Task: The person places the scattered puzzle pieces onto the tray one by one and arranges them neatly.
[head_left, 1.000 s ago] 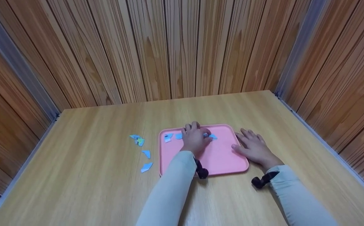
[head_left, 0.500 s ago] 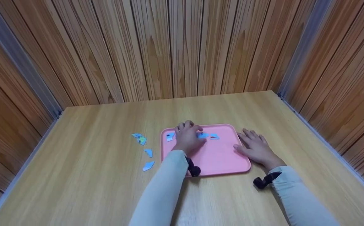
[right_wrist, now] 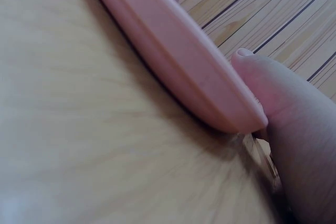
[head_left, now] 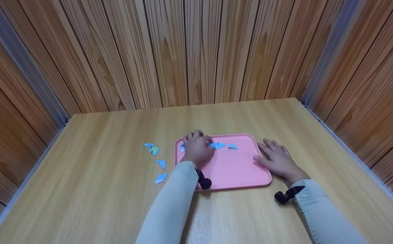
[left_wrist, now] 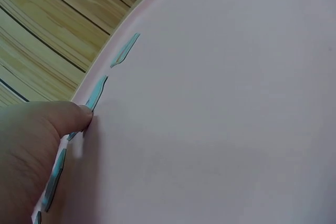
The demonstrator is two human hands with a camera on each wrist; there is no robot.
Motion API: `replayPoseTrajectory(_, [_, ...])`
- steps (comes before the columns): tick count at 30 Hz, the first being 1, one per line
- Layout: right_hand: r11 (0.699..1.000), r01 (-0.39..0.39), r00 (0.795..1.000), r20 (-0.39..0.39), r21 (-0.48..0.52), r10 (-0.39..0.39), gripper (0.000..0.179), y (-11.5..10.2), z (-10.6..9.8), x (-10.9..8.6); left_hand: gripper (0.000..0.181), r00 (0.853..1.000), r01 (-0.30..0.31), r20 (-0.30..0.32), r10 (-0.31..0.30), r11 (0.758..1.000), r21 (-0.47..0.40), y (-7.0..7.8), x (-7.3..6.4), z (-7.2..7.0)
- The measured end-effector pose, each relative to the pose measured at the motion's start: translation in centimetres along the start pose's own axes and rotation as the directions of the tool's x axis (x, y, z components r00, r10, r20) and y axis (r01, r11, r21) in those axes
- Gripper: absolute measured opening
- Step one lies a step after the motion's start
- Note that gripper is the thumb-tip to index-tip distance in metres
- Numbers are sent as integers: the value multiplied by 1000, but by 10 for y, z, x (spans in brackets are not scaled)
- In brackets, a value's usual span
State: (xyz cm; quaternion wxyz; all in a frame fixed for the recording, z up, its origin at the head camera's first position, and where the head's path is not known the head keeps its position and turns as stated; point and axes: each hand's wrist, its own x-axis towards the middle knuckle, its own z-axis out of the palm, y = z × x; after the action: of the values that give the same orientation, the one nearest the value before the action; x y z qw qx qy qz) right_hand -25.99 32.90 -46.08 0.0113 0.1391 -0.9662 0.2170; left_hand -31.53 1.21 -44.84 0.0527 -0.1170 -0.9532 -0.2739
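Observation:
A pink tray (head_left: 237, 169) lies on the table. Along its far side runs a row of angular, mostly blue picture pieces, one (head_left: 233, 146) with a red mark. My left hand (head_left: 198, 147) is over the left part of this row, fingers spread and bent, hiding some pieces. Its thumb (left_wrist: 76, 116) lies right at a blue piece (left_wrist: 97, 93) near the rim in the left wrist view; the other fingers are hidden there. My right hand (head_left: 279, 161) rests at the tray's right edge, thumb (right_wrist: 257, 69) over the rim, fingers stretched out beside it.
Left of the tray, on the wooden table (head_left: 98, 169), lie a blue-and-green cluster of pieces (head_left: 152, 149), a small blue piece (head_left: 161, 164) and a larger blue piece (head_left: 161, 178). Wood-plank walls (head_left: 196, 54) stand at the back and both sides.
My left hand has slid left along the row, baring the red-marked piece and the blue pieces beside it while covering those further left. My right hand stays at the tray's edge.

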Motion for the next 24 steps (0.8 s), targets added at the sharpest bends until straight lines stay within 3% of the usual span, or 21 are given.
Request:
replayPoseTrajectory(7, [1000,12,1000,-4,-2,-12,79,1,0,0,35,1000,-2,-3,2,1000,6,3,0,2])
replayPoseTrajectory(9, [1000,10,1000,2,-3,-10,80,1,0,0,41,1000,0,6,0,1000,-1,8,1,4])
replayPoseTrajectory(14, [1000,-4,1000,11,-9,4,81,2,1,-1,49,997,-70,43,70,997,11,30,4,16])
replayPoseTrajectory(17, [1000,-10,1000,15,-7,10,82,2,1,-2,43,995,-79,60,78,997,19,39,5,25])
replayPoseTrajectory(24, [1000,-5,1000,14,-4,5,81,1,0,-2,25,999,-6,46,5,999,31,50,8,35])
